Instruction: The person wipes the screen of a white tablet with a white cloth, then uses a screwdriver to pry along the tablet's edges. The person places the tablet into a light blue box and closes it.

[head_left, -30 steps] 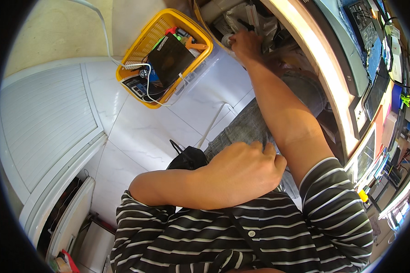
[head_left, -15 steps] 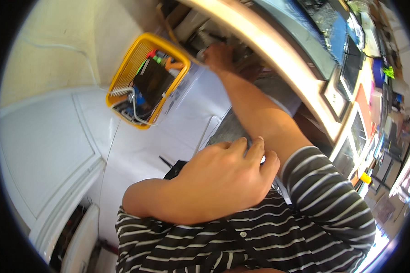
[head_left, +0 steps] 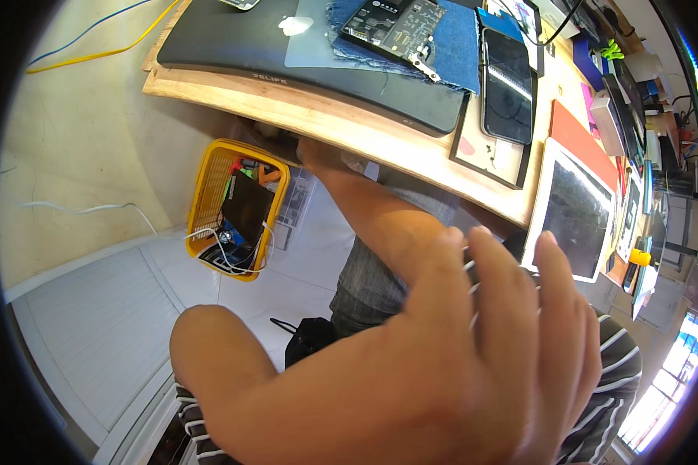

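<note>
My left hand is raised in front of my body, large and close to view. Its fingers are bent slightly but apart, and nothing shows in them. Behind it, my right forearm reaches under the wooden table. My right hand is mostly hidden in the shade beneath the table edge, so its fingers and anything they touch cannot be made out. Just left of that hand, on the floor, stands a yellow plastic basket. It contains a dark flat panel, a white cable and colored odds and ends.
On the table lie a black mat, blue denim cloth under an opened device with a circuit board, a dark phone and a white-framed tablet. A white panel door is at lower left.
The view has shifted, bringing more of the tabletop into sight. My left hand has come right and nearer to view. My right hand remains under the table and is more hidden.
</note>
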